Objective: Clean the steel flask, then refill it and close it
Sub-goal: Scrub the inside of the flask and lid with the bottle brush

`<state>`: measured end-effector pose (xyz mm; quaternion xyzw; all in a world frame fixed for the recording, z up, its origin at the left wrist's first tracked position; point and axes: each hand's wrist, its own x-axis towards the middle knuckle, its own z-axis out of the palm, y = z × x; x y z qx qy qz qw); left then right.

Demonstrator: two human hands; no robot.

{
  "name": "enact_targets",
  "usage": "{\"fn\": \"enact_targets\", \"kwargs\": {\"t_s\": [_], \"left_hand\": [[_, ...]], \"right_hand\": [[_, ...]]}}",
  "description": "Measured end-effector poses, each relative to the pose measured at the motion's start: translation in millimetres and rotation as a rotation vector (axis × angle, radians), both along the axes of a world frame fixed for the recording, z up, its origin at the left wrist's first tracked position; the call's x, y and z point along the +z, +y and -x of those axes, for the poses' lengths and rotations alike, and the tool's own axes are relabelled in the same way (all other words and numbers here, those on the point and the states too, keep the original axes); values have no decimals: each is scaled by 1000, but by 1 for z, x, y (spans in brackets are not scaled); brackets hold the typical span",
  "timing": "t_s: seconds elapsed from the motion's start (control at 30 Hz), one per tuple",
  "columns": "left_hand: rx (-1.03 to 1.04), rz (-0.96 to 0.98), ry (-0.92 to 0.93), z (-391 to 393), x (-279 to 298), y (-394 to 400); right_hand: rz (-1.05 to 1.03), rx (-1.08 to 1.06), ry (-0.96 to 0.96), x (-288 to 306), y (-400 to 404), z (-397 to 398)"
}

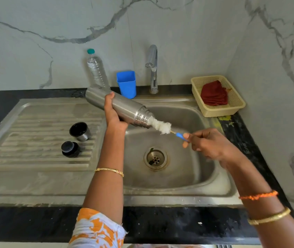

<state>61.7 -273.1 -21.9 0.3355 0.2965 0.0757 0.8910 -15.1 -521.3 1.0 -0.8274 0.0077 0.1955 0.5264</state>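
The left hand (114,115) grips the steel flask (119,106) tilted over the sink (187,176), mouth toward the right hand (208,144), which pinches the brush (162,126) by its handle, bristles half inside. A hard pull could flick dirty water outward.

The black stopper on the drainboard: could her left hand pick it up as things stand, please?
Probably not yet: the left hand grips the steel flask. Nothing covers the black stopper.
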Motion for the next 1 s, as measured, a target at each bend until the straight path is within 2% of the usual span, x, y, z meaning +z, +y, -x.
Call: {"fn": "enact_targets", "kwargs": {"t_s": [0.1, 0.13, 0.2, 0.3, 0.4, 0.5, 0.57, 0.8, 1.0], "left_hand": [[5, -6, 102, -6, 3, 1], [16, -13, 123, -8, 4, 6], [48, -35, 148, -12, 5, 19], [46, -99, 153, -14, 10, 26], [72, -102, 134, -14, 15, 20], [108, -148, 150, -13, 9, 15], [152, -143, 156, -10, 4, 10], [150, -102, 146, 0, -13, -1], [163, -51, 92, 4, -16, -15]], "right_hand": [[374, -10, -585, -4, 2, 22], [465, -28, -724, -9, 0, 29], [548, -43, -891, -22, -8, 36], [528, -51, -1023, -37, -14, 32], [554, -92, -1004, -43, -10, 23], [606, -157, -786, -46, 0, 9], [681, -128, -699, -51, 6, -2], [628, -93, -741, -55, 4, 3], [610, -53, -512, -35, 0, -8]]}}
